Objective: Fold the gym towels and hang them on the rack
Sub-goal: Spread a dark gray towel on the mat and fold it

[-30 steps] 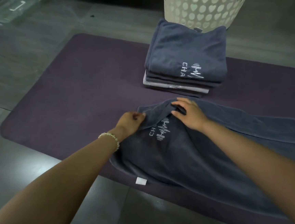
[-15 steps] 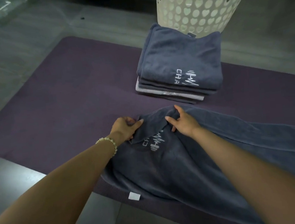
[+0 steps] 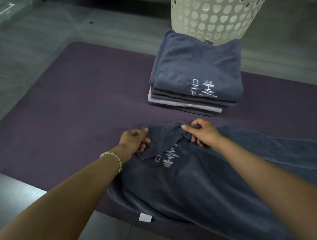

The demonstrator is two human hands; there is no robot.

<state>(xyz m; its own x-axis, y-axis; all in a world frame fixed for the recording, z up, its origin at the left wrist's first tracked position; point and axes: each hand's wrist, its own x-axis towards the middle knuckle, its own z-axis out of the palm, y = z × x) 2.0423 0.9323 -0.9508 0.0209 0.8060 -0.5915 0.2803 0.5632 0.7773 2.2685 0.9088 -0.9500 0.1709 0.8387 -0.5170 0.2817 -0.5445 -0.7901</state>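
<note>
Reaching to 12 o'clock, pinching towel (image 3: pixel 188 190) with left hand (image 3: pixel 134 142) and, at its 3 o'clock, right hand (image 3: pixel 203 133).

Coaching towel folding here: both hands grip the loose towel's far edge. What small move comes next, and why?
Probably draw the left hand and right hand apart to straighten the edge. Both grip the far edge of the loose towel, which is bunched between them, a flap turned over part of its logo; it should lie flat before folding.
</note>
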